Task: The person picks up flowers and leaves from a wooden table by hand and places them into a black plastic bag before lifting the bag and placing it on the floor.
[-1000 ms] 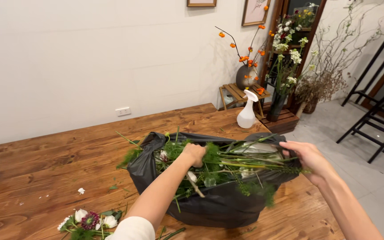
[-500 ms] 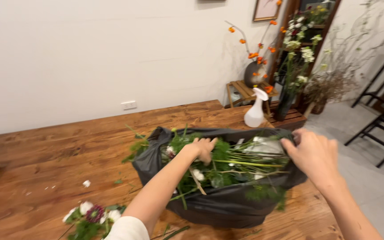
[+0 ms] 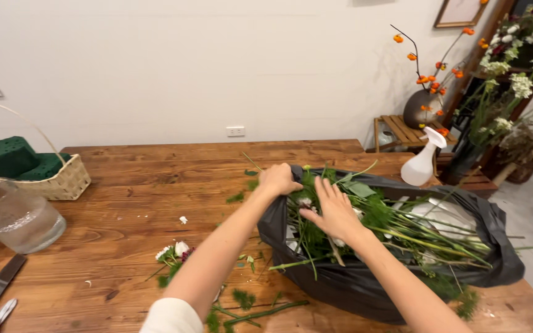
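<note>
Black rubbish bag (image 3: 365, 290) lying at the desk's right end, stuffed with green stems (image 3: 414, 231) — left hand (image 3: 277, 180) gripping its rim, fist closed, right hand (image 3: 334, 213) pressing flat on the cuttings, fingers spread — loose flowers (image 3: 174, 253) sitting nearby, wicker basket (image 3: 57, 182) resting at the left edge.

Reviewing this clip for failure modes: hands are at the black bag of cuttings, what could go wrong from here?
1. The black bag lies near the table's front edge; pressing by the right hand could push it off.
2. Long green stems poke out past the rim and may spill or snag.
3. The left hand grips only the rim; thin plastic might tear. Loose flowers lie beside the bag and could get swept off.
</note>
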